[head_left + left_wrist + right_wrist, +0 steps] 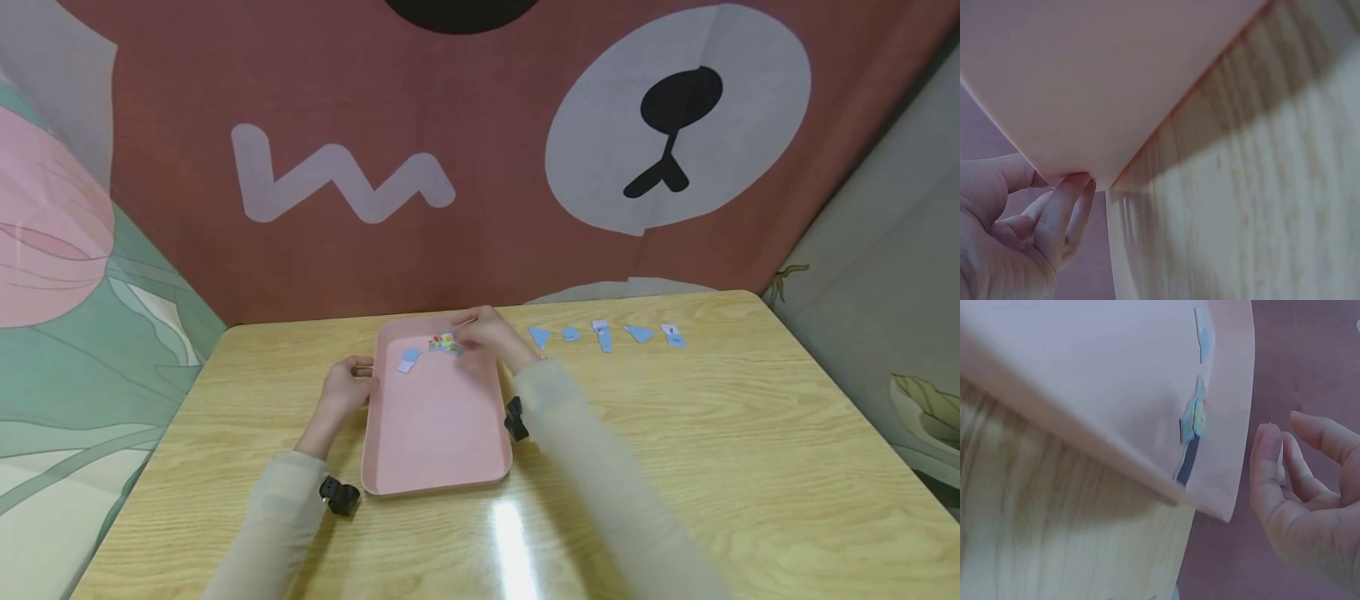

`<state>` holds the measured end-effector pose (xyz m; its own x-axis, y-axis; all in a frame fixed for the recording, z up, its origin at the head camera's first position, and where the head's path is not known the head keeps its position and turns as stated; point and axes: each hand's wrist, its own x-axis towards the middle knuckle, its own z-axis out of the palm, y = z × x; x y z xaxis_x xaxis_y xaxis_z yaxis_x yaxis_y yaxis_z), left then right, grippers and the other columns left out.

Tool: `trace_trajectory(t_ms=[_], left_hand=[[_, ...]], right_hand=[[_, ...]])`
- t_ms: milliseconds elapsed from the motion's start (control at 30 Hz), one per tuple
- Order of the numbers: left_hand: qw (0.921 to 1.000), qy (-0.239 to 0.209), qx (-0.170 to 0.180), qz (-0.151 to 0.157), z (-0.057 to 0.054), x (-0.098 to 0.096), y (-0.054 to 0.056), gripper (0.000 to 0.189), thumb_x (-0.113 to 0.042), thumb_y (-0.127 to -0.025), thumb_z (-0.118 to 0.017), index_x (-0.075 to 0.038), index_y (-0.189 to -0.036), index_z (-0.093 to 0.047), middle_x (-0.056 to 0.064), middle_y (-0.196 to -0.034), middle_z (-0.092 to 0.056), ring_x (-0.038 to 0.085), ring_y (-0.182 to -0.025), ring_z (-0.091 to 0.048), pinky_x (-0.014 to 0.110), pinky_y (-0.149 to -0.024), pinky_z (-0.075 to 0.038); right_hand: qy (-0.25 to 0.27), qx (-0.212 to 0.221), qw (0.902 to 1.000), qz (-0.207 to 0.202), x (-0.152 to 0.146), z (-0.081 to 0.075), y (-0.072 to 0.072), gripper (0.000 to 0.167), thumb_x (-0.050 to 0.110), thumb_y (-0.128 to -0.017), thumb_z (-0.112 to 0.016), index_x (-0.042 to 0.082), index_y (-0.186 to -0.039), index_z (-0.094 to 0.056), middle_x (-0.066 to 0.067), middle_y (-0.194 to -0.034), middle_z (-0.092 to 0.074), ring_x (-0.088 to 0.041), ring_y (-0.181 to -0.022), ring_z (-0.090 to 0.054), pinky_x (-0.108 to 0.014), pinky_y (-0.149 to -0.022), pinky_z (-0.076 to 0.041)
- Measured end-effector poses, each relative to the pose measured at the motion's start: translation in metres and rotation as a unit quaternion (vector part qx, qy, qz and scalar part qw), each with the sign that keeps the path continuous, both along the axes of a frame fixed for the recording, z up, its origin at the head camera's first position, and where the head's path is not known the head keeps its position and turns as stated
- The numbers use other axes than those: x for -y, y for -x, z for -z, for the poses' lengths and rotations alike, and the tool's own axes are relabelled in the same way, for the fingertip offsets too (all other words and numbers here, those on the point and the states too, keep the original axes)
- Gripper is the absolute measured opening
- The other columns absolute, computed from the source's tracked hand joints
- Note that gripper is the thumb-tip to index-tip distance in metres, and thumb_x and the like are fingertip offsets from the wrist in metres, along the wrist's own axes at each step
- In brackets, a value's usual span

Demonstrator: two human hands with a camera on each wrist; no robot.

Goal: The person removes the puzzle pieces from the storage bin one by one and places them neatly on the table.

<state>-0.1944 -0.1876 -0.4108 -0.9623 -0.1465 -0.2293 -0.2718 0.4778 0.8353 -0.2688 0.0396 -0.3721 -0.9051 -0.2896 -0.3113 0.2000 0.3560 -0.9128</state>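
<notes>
Tray [438,433] on desk [712,458], attended by both hands. Left hand [345,388]: thumb and fingers pinch the rim on the tray's left side, presumably to steady it. Right hand [489,335]: at the tray's far right corner, fingers loosely bent and thumb apart, nothing visible between them; the pose would suit arranging the patterned pieces [444,342], which lie together inside the tray's far end. Blue-and-white piece [409,360]: also in the tray, left of these. Loose pieces [604,337]: five in a row, right of the tray, spaced probably so each can be told apart.
</notes>
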Motion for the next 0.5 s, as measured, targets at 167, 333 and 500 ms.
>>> trace_trajectory(t_ms=[167,333,500], left_hand=[[1.0,-0.002,0.002,0.003,-0.001,-0.002,-0.001,0.044,0.0,-0.087,-0.052,0.009,-0.13,-0.049,0.031,-0.125,-0.055,0.027,-0.095,-0.064,0.025,-0.067,-0.058],[1.0,-0.003,-0.004,0.005,-0.001,-0.003,-0.002,0.043,0.0,-0.087,-0.052,0.01,-0.129,-0.049,0.032,-0.123,-0.055,0.028,-0.096,-0.064,0.026,-0.066,-0.058],[1.0,-0.004,-0.005,0.006,-0.001,-0.004,-0.002,0.043,0.001,-0.087,-0.051,0.011,-0.129,-0.049,0.031,-0.122,-0.056,0.026,-0.091,-0.064,0.025,-0.065,-0.058]], right_hand=[[0.029,-0.013,0.9994,0.01,0.008,0.01,-0.001,0.047,-0.005,-0.082,-0.051,-0.007,-0.128,-0.054,0.004,-0.055,-0.039,-0.012,-0.055,-0.036,-0.033,-0.069,-0.039],[0.036,-0.022,0.9986,0.031,0.017,0.019,-0.001,0.044,-0.004,-0.082,-0.052,-0.006,-0.126,-0.056,0.002,-0.067,-0.048,-0.011,-0.055,-0.038,-0.029,-0.063,-0.037],[0.007,-0.017,0.9977,0.065,0.023,0.027,-0.001,0.037,-0.001,-0.086,-0.054,0.0,-0.122,-0.062,-0.011,-0.109,-0.065,-0.012,-0.062,-0.044,-0.027,-0.061,-0.042]])
